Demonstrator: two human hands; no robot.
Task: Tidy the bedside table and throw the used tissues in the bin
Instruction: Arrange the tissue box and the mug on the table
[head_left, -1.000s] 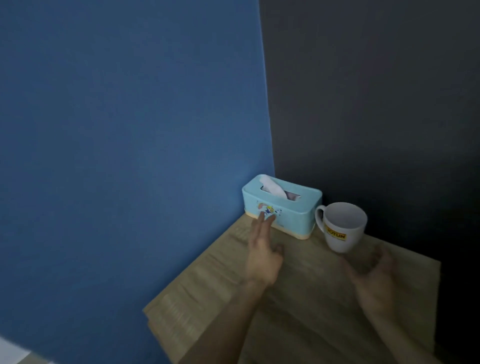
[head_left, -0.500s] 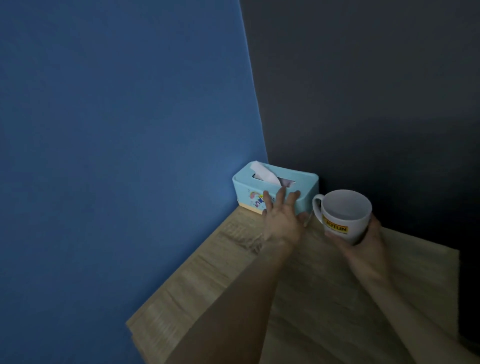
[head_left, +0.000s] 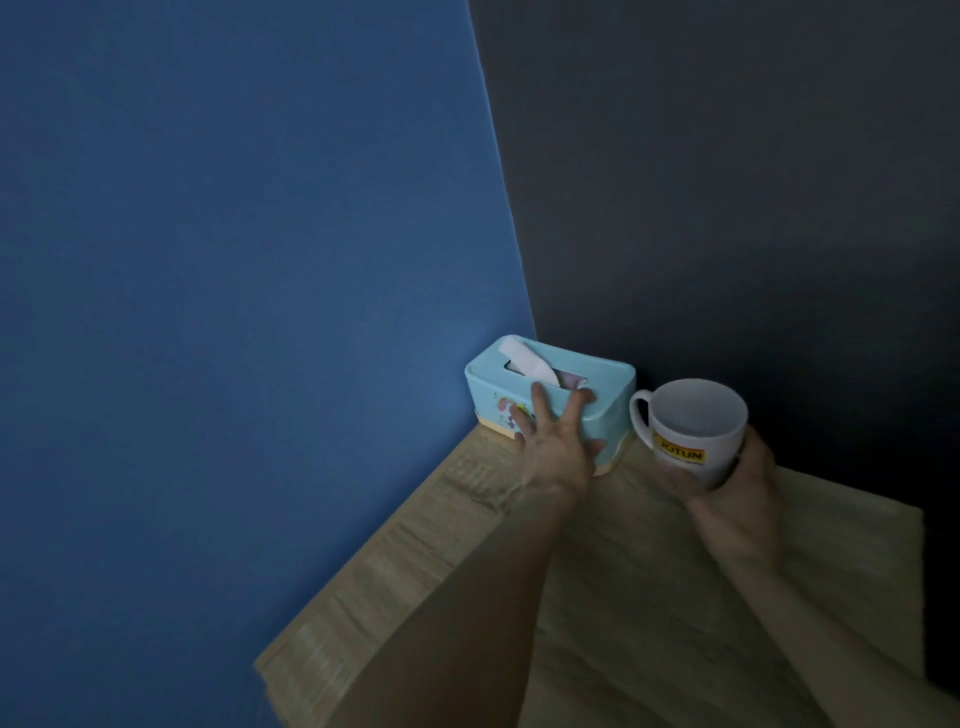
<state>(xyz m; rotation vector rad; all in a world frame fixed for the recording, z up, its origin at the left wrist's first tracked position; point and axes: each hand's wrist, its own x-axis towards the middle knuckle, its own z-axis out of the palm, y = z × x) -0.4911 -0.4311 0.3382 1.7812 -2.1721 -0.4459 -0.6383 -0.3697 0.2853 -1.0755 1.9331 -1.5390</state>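
A light blue tissue box (head_left: 608, 379) stands in the far corner of the wooden bedside table (head_left: 649, 597), with a white tissue (head_left: 527, 361) sticking out of its slot. My left hand (head_left: 556, 441) lies flat against the box's front, fingers spread over its top edge. To the right, my right hand (head_left: 737, 499) is wrapped around a white mug (head_left: 691, 421) with a yellow label, held from its near side, handle pointing left toward the box. No used tissues or bin are in view.
A blue wall (head_left: 234, 312) runs along the table's left edge and a dark grey wall (head_left: 753, 182) stands behind it. The table's right edge drops into darkness.
My left hand slid right along the tissue box and the box now sits closer into the corner. My right hand reached forward and closed around the mug.
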